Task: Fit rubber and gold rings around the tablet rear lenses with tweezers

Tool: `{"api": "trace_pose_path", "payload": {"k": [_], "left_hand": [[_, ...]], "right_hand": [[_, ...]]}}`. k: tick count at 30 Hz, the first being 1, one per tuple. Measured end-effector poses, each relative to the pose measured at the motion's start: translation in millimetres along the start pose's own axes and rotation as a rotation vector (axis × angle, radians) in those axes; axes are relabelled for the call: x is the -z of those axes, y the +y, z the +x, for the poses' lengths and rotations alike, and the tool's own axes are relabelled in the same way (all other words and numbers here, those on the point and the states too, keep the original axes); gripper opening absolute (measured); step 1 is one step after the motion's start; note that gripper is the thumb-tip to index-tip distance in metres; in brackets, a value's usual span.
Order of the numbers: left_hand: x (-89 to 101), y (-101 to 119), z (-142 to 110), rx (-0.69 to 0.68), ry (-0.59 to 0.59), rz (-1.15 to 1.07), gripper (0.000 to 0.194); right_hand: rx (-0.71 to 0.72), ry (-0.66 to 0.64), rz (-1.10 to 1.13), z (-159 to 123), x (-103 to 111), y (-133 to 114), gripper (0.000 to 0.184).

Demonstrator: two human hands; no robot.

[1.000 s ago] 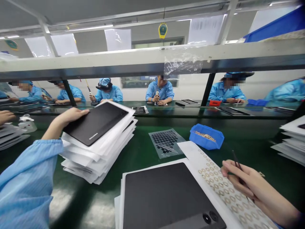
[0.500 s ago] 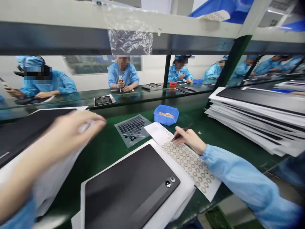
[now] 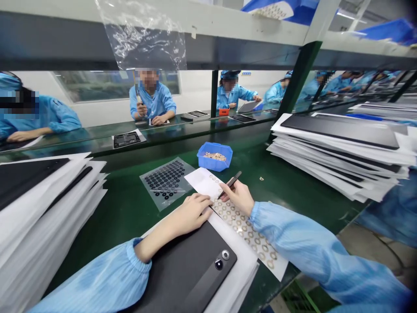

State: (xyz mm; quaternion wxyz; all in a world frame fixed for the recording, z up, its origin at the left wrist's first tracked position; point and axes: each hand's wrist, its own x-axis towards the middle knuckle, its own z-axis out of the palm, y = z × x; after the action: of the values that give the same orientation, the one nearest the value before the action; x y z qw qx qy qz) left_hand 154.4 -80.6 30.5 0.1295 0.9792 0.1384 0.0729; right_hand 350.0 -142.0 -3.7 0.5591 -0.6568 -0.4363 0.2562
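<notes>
Left hand (image 3: 192,212) moved over tablet (image 3: 182,265), blue bin (image 3: 213,164) holding tan pieces (image 3: 215,156)

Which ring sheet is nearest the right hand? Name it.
The white sheet with tan rings, beneath the right hand; the clear sheet has black ones.

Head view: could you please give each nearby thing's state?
Left hand, at the tablet's edge
Right hand, gripping tweezers
Tweezers, slanted
Ring sheet, flat, partly bare
Tablet, lying cameras up
Bin, holding small pieces
Dot sheet, flat, partly bare
Bag, hanging
Left stack, uneven
Right stack, uneven
</notes>
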Motion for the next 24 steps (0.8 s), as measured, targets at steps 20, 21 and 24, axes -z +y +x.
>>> {"api": "trace_pose_path", "payload": {"k": [20,21,24], "left_hand": [[-9.5,54.0,-86.4,-0.112,0.1,-0.099,0.033],[-9.9,58.0,-92.6,-0.136,0.078,-0.061,0.035],[-10.7,63.3,-97.3,-0.169,0.016,0.023,0.04]], "right_hand": [[-0.22,-0.062,0.413,-135.5,5.5,-30.8,0.037],[-0.219,-0.055,0.41,-135.2,4.3,-29.9,0.036],[-0.226,-0.059,0.388,-133.3,2.5,-30.7,0.037]]}}
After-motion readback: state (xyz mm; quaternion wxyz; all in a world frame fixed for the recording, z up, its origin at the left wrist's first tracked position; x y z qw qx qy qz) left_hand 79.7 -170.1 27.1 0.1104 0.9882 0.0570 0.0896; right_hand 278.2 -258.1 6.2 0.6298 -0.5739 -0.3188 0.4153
